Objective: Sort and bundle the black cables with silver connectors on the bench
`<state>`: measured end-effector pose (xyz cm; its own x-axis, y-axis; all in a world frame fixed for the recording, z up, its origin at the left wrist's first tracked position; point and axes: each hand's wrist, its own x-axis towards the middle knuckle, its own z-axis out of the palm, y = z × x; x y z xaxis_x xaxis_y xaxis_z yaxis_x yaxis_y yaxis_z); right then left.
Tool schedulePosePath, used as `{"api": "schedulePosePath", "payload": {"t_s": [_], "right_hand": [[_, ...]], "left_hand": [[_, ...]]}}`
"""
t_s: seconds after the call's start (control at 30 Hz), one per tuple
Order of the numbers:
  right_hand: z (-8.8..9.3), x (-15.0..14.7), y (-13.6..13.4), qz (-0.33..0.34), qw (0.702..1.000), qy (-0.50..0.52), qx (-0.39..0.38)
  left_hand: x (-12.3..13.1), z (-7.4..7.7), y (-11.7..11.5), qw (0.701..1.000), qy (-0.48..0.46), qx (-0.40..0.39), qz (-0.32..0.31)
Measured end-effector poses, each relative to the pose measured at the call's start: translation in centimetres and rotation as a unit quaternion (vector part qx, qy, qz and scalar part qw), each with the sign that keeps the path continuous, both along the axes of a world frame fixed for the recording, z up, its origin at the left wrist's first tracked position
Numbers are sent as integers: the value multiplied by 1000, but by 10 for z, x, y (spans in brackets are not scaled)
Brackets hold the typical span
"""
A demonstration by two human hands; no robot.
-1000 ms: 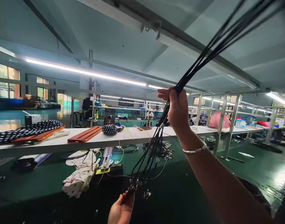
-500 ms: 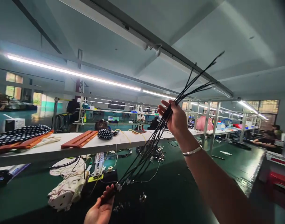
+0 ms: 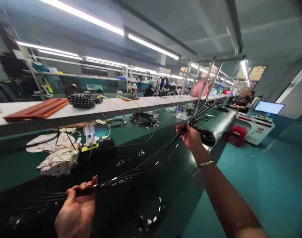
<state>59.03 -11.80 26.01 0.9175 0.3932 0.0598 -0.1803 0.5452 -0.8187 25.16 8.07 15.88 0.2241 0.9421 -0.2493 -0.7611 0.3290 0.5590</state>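
Messy green surface (image 3: 177, 181), cloth (image 3: 58, 157) and cable coil (image 3: 143, 119) below a white shelf (image 3: 153, 101)
left hand (image 3: 78, 206), right hand (image 3: 189, 135) both curled round black cables (image 3: 105, 183)

Black cables (image 3: 177, 136), green tabletop (image 3: 175, 175), red stool (image 3: 236, 135), white-patterned black cloth (image 3: 81, 100).

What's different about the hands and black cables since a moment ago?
The right hand came down, so the black cables now slant less steeply. The left hand moved left, and cables now trail past it. The view swung right too. Both hands still hold cables; the white cloth stayed put.
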Motion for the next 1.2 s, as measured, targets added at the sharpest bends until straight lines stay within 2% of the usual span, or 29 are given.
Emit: {"api": "schedulePosePath", "payload": {"t_s": [0.1, 0.2, 0.3, 0.43, 0.57, 0.77, 0.9, 1.03, 1.13, 1.2], "right_hand": [[-102, 28, -21, -29, 985, 105, -135], [-181, 53, -33, -45, 956, 179, -228], [-232, 80, -38, -32, 931, 223, -288], [-275, 106, -44, -8, 893, 260, -367], [-307, 95, -54, 1, 858, 257, -446], [-334, 53, -49, 73, 820, 237, -515], [-337, 49, -38, 97, 805, 232, -538], [-331, 43, -35, 117, 792, 251, -544], [-325, 34, -41, 126, 795, 269, -528], [-321, 31, -47, 109, 807, 275, -511]], "left_hand": [[18, -34, -23, 993, 87, -64, -38], [39, -62, -35, 978, 162, -91, -95], [63, -80, -39, 969, 192, -80, -136], [93, -101, -46, 959, 232, -79, -141], [108, -115, -54, 958, 250, -88, -105], [112, -117, -52, 957, 261, -90, -95], [110, -116, -52, 956, 258, -89, -104], [109, -115, -56, 955, 258, -104, -102], [110, -114, -58, 958, 248, -106, -98], [111, -113, -57, 960, 242, -106, -95]]}}
